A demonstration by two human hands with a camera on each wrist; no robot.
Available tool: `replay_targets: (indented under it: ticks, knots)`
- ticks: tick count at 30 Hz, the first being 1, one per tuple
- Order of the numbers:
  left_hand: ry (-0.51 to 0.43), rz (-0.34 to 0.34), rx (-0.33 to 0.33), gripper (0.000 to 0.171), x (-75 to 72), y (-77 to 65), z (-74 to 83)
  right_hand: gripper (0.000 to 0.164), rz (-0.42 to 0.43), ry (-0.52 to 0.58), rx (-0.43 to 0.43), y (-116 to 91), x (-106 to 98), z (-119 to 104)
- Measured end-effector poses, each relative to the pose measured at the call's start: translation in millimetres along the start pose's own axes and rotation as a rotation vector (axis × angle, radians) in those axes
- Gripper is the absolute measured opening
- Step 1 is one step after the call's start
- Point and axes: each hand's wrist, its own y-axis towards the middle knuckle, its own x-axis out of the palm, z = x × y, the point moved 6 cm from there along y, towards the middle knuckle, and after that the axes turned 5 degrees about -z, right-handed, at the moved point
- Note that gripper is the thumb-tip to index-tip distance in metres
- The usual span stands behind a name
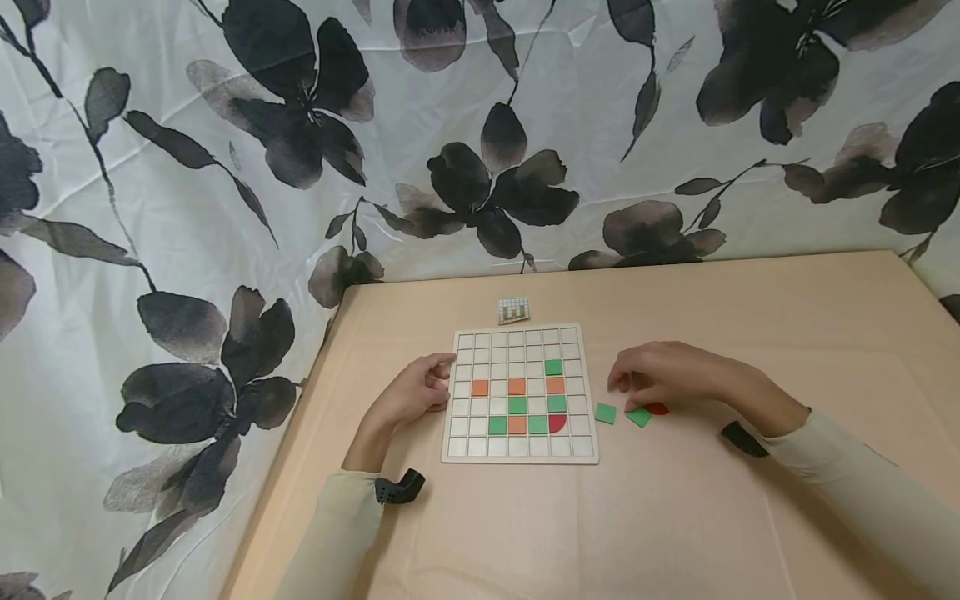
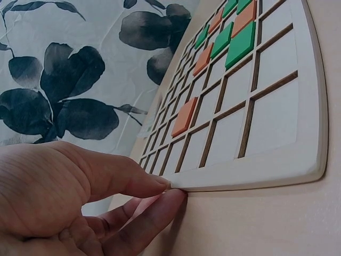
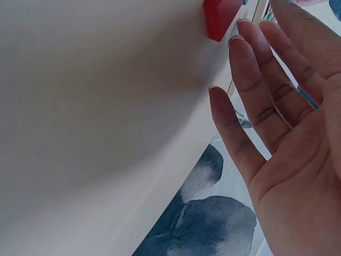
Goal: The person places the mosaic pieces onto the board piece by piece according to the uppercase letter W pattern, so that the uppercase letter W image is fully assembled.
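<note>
A pale wooden grid board (image 1: 480,450) lies on the table. Green and orange square tiles fill some of its cells, along with one red piece (image 1: 557,423) with a rounded corner. At the board's left edge, my left hand (image 1: 408,392) pinches the rim between thumb and finger, as the left wrist view shows. My right hand (image 1: 667,371) hovers low beyond the board's right side, fingers slightly bent, with no piece visible in it. Beneath its fingertips are a green tile (image 1: 639,417) and a red piece (image 1: 657,408), partly covered. Another green tile (image 1: 605,413) lies closer to the board.
A small card (image 1: 513,311) with a printed grid pattern lies behind the board. The wooden table (image 1: 525,533) ends at a hanging cloth (image 1: 420,108) with dark flowers. Black bands (image 1: 400,487) are worn at both wrists.
</note>
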Motion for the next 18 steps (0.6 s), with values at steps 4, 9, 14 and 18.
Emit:
replay_targets:
  ticks: [4, 9, 14, 18]
  knots:
    - [0.007, -0.003, 0.001, 0.068, -0.6, -0.4, -0.3, 0.029, 0.009, -0.003, 0.007, -9, 2, -1]
    - [0.005, -0.008, 0.009, 0.069, -1.7, -0.7, -1.2, 0.026, 0.035, -0.022, -0.006, -18, 4, -2]
    - [0.006, -0.012, 0.01, 0.069, -2.3, -1.3, -2.2, 0.025, 0.055, -0.029, -0.022, -25, 6, -3]
    - [0.006, -0.016, 0.01, 0.069, -2.7, -2.1, -2.1, 0.027, 0.064, -0.044, -0.028, -31, 7, -4]
